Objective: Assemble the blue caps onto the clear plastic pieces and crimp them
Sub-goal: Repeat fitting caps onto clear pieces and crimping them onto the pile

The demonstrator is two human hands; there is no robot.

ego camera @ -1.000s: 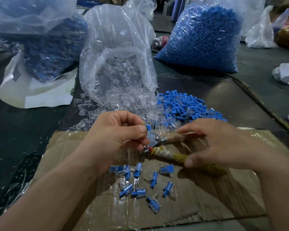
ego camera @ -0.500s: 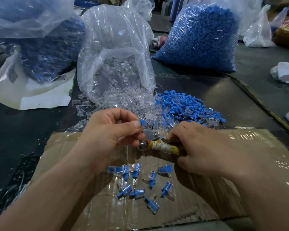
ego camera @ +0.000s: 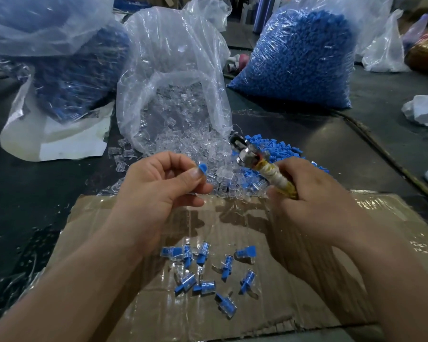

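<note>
My left hand (ego camera: 158,191) pinches a capped piece (ego camera: 201,169) between thumb and fingers; only its blue cap shows above the thumb. My right hand (ego camera: 314,201) grips the tape-wrapped handles of the crimping pliers (ego camera: 255,159), whose metal jaws point up and left, away from the piece. Several finished blue-capped clear pieces (ego camera: 203,270) lie scattered on the cardboard sheet (ego camera: 294,292) below both hands. Loose clear pieces (ego camera: 190,146) and loose blue caps (ego camera: 282,149) are heaped just beyond the hands.
An open clear bag (ego camera: 173,77) spills the clear pieces. A full bag of blue caps (ego camera: 299,60) stands at the back right, another bag of blue parts (ego camera: 67,65) at the back left on a white sheet. The dark tabletop (ego camera: 22,193) surrounds the cardboard.
The pliers have lifted off the piece and swung up to the right, jaws now raised. My left hand has drawn the capped piece slightly left, apart from the tool.
</note>
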